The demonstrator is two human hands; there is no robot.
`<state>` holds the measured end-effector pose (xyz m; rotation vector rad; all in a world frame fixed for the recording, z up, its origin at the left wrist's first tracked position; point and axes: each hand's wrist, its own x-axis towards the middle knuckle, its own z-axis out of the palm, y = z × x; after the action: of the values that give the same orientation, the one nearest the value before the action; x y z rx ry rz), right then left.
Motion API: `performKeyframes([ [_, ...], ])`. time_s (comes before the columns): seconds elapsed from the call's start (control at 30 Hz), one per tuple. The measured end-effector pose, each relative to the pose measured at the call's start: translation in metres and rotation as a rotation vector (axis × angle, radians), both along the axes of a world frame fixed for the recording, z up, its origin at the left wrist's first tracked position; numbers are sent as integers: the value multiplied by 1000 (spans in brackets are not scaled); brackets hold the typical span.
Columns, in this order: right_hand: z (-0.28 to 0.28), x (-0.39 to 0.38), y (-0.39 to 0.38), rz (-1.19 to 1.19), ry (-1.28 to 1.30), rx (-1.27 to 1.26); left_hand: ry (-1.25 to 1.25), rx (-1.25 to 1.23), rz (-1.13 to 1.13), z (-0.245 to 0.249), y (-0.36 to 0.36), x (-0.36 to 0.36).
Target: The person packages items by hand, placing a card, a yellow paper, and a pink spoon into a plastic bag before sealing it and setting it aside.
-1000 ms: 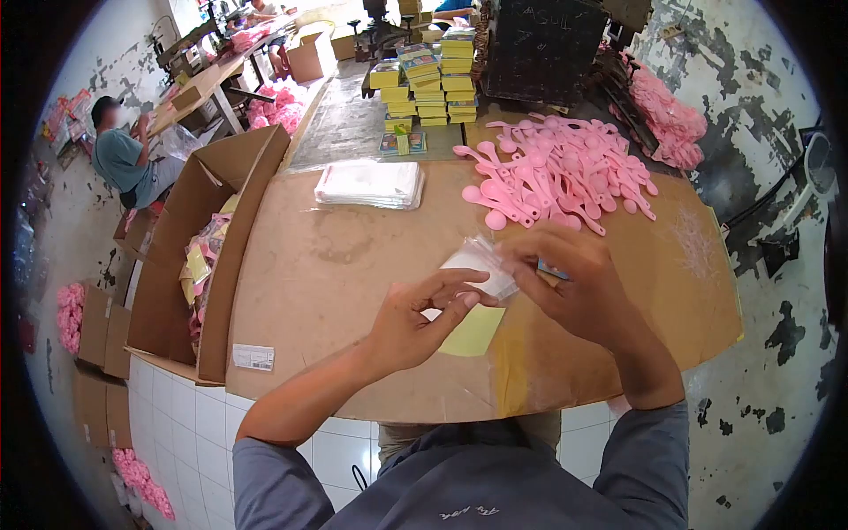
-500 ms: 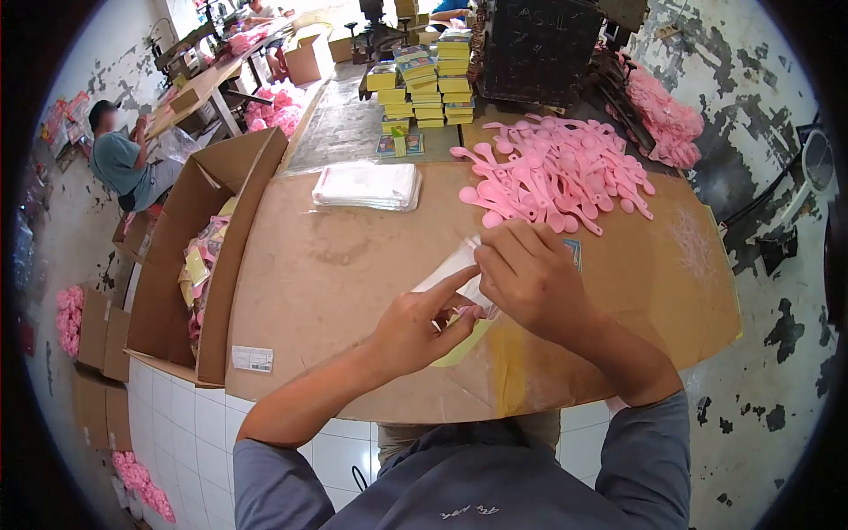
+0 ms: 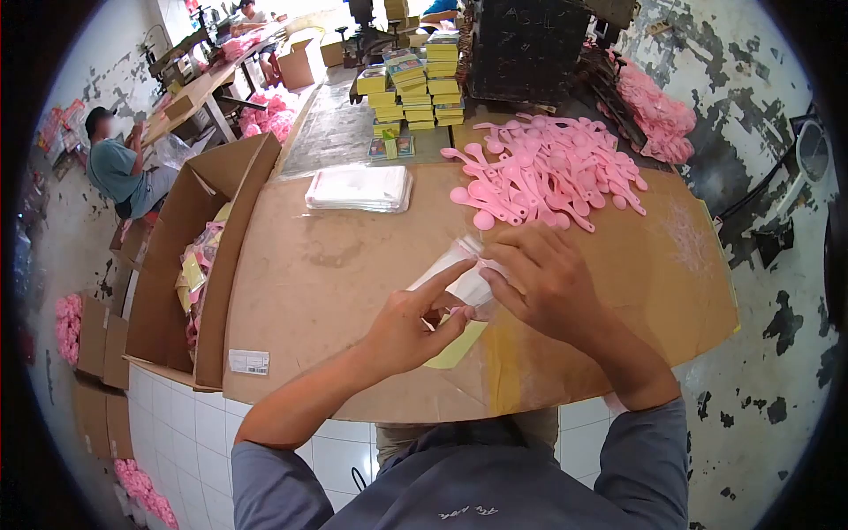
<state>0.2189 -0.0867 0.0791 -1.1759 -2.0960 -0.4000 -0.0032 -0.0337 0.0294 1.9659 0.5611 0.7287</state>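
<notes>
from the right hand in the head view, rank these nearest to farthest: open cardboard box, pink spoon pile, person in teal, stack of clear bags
From the right hand:
1. pink spoon pile, just beyond it
2. stack of clear bags, beyond it to the left
3. open cardboard box, left of the table
4. person in teal, far left

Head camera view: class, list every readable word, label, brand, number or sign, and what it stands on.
Black box: perhaps "AS"; the rest is too faint.
Grey shirt: script, too blurred.
White label on the cardboard sheet: barcode; print too small.
Stacked printed packs: print too small.
</notes>
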Motion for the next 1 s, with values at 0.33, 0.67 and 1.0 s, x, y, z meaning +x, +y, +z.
performKeyframes([
  [0.33, -10, -2, 13, -54, 86, 55, 32, 114, 40, 0, 2, 0],
  [0.67, 18, 201, -52, 187, 1207, -712, -235, -435, 35, -3, 15, -5],
  [1.0, -51, 345, -91, -1045, 415, -227, -304, -529, 37, -2, 18, 1],
])
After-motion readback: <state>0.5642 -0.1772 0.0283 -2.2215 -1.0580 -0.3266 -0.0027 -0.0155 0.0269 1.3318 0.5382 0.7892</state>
